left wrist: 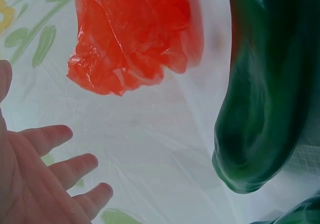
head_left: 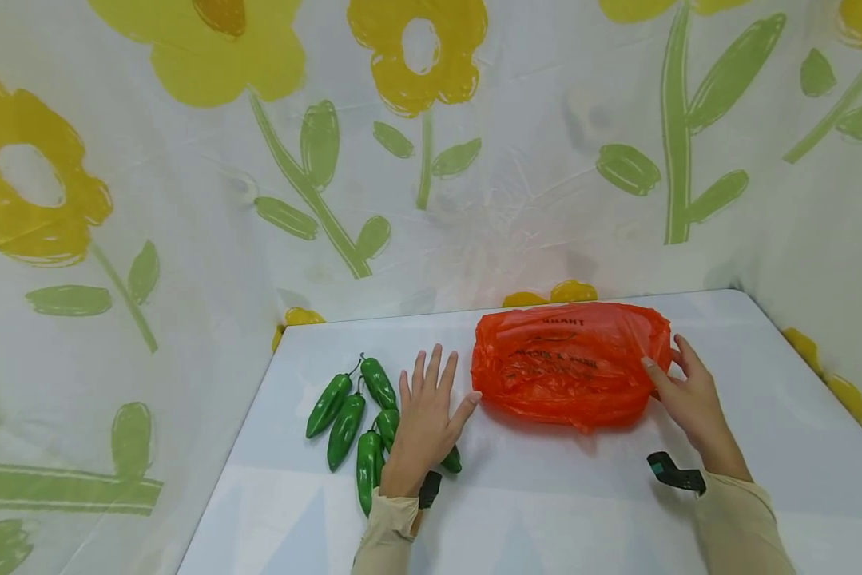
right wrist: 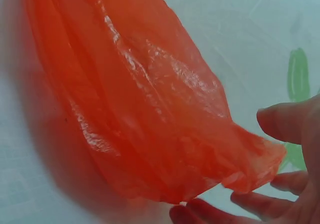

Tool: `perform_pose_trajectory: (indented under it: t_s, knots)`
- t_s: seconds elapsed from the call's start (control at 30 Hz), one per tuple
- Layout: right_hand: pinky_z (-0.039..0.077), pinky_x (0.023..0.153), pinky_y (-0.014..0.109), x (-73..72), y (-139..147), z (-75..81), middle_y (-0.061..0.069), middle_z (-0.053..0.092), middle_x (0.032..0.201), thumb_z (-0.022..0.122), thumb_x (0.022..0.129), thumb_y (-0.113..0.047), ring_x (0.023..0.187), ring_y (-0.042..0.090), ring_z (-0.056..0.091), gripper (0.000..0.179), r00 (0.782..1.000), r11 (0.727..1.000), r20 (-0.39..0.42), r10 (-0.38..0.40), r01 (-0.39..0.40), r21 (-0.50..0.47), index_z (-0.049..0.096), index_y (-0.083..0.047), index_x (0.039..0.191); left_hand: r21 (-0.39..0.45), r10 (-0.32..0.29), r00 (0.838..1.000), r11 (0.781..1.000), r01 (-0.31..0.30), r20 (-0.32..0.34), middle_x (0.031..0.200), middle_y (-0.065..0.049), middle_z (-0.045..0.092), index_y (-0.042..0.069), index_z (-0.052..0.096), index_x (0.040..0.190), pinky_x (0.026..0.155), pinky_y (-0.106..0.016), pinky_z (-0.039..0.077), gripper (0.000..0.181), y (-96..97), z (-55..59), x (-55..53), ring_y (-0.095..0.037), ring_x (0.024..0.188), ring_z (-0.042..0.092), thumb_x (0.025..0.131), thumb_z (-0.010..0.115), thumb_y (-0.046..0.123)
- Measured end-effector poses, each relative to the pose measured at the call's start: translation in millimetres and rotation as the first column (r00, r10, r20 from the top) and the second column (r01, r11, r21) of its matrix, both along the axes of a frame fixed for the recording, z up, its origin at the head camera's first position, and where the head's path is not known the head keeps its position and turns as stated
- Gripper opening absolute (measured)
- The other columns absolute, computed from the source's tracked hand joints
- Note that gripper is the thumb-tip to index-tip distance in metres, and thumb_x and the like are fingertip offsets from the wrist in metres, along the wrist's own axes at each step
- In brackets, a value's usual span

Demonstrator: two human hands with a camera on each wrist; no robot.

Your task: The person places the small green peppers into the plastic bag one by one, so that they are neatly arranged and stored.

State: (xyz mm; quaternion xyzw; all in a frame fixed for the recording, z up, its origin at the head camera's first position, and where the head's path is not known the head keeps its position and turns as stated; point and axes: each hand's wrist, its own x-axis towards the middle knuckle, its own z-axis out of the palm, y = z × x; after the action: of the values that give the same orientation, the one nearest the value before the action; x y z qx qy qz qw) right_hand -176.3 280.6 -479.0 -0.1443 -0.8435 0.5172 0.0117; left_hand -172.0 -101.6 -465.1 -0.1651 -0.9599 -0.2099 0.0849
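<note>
Reaching over a white bench (head_left: 258, 495) in beige sleeves (head_left: 736, 523), a person holds the empty left hand (head_left: 425, 419), fingers spread, above green peppers (head_left: 345, 432); the right hand (head_left: 693, 403), thumb and fingers parted, grips nothing around the right end of a red plastic bag (head_left: 570, 367) near the bench's far edge, before a flowered sheet (head_left: 510, 176).

White table (head_left: 546, 511): green peppers (head_left: 346, 431) clustered at left, red plastic bag (head_left: 570, 367) near far edge.
</note>
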Motion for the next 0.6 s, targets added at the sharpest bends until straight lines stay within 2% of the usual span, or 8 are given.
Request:
perform_pose_trajectory:
  t_s: [0.17,0.37,0.6]
  knots:
    - [0.052,0.094,0.051,-1.1,1.9,-3.9,0.034,0.011,0.169,0.045,0.107,-0.051,0.139,0.061,0.041,0.088,0.999,1.0,0.031,0.011,-0.01,-0.009,-0.011,-0.017,0.166,0.011,0.001,1.0,1.0,-0.001,0.009,0.174,-0.012,0.018,0.016,0.028,0.165,0.124,-0.074,0.013,0.076,-0.9,2.4,1.2,-0.042,0.161,0.013,0.104,0.043,0.059]
    - [0.05,0.095,0.054,-1.8,3.3,-7.5,0.035,0.012,0.168,0.045,0.107,-0.05,0.142,0.061,0.036,0.085,0.999,0.999,0.017,0.039,-0.039,0.004,-0.008,-0.019,0.166,0.02,-0.001,1.0,1.0,0.0,0.018,0.174,-0.012,0.02,0.016,0.03,0.164,0.125,-0.072,0.016,0.075,-2.4,3.7,1.6,-0.043,0.16,0.016,0.104,0.045,0.058]
    - [0.047,0.1,0.058,1.0,2.4,-9.8,0.034,0.013,0.168,0.045,0.108,-0.048,0.144,0.06,0.034,0.083,0.999,0.999,0.037,0.037,-0.037,0.001,-0.005,-0.017,0.166,0.049,-0.018,1.0,0.999,0.018,0.0,0.167,-0.016,0.036,0.01,0.043,0.158,0.124,-0.07,0.023,0.067,-9.4,5.9,1.3,-0.042,0.156,0.029,0.104,0.054,0.049]
